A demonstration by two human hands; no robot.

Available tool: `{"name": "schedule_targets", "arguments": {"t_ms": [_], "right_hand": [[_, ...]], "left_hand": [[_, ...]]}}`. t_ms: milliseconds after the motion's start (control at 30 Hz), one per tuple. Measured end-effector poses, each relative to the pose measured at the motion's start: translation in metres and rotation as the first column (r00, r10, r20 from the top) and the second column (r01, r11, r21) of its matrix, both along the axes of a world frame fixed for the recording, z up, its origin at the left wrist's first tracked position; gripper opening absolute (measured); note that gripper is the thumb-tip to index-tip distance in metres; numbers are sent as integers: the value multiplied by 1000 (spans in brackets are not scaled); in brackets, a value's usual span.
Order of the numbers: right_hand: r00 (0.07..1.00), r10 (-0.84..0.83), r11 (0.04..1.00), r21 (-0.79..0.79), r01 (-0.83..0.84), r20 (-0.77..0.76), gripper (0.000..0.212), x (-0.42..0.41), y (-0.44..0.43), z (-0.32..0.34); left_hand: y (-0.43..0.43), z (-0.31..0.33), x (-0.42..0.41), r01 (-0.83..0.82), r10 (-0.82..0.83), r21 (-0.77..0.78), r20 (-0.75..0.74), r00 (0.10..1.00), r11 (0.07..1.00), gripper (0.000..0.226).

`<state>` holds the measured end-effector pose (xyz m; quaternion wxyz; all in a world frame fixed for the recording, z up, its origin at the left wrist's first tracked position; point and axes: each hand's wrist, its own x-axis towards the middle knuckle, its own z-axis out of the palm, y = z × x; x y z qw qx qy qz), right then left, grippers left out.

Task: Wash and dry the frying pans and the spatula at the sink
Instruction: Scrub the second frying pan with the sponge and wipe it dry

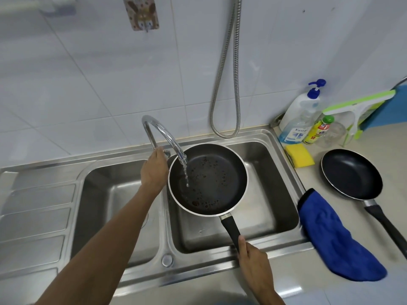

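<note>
1. The right hand (253,258) is gripping the near end of the handle (231,230) of frying pan 1 (211,179), with the fingers wrapped round it.
2. Frying pan 1 is hanging level over the right basin (271,194). Its long axis is running from the right hand away and leftward to the faucet (163,133), which is pouring water into it.
3. The left hand (154,170) is gripping the faucet lever (166,153), just left of the pan rim.
4. The yellow sponge (300,158), the blue cloth (334,238) and frying pan 2 (350,172) are lying on the bench (308,282), all right of the basin. They are nearer the occupied right hand, so the free left hand is likely facing a reach across the pan.
5. No spatula is showing.
</note>
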<state>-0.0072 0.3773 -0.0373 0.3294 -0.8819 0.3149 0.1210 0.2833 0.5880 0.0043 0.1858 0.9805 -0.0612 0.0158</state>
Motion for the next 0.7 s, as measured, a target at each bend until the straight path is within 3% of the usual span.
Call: {"name": "schedule_targets", "arguments": {"t_ms": [467, 700], "right_hand": [[1000, -12, 998, 67, 12, -3, 64, 3, 7, -17], [1000, -25, 999, 28, 25, -10, 70, -1, 5, -32]], "left_hand": [[9, 10, 21, -3, -3, 228, 24, 1000, 974, 19], [-8, 23, 36, 7, -1, 314, -20, 1000, 949, 24]]}}
